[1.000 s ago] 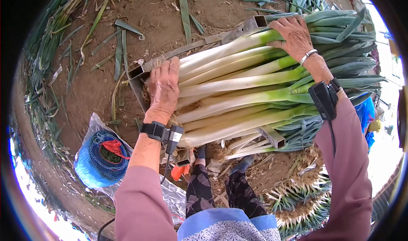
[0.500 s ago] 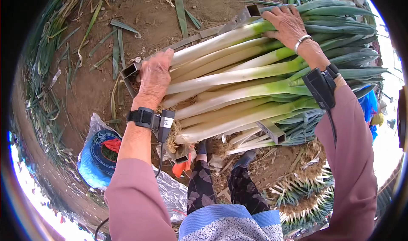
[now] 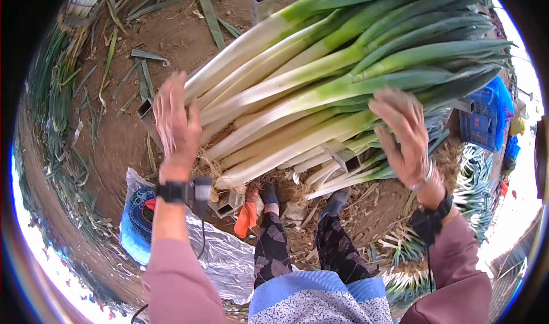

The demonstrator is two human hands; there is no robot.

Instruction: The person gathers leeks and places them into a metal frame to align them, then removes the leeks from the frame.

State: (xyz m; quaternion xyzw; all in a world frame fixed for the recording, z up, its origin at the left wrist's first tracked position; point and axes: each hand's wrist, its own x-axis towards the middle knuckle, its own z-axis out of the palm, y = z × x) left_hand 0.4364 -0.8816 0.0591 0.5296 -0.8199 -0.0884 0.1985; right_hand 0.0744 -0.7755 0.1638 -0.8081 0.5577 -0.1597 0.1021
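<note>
Moved: both my hands are off the leeks [image 3: 320, 78] since a second ago; the bundle now fills the upper view.
Head view, grip: left hand [image 3: 174, 121] spread flat, fingers wide, at the white root ends; right hand [image 3: 403, 135] splayed, holding nothing, over the green stretch.
Position: leeks lie across the metal frame [image 3: 150, 118], between my hands.
Risk: unheld stalks could roll off the frame onto the soil [image 3: 171, 38].

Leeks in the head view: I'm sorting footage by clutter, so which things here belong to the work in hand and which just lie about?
In hand:
- leek bundle
- metal frame under it
- left hand, open at the root ends
- right hand, open beside the stalks

Lying about:
- blue spool on a plastic bag
- blue crate
- loose leaves on the soil
</note>
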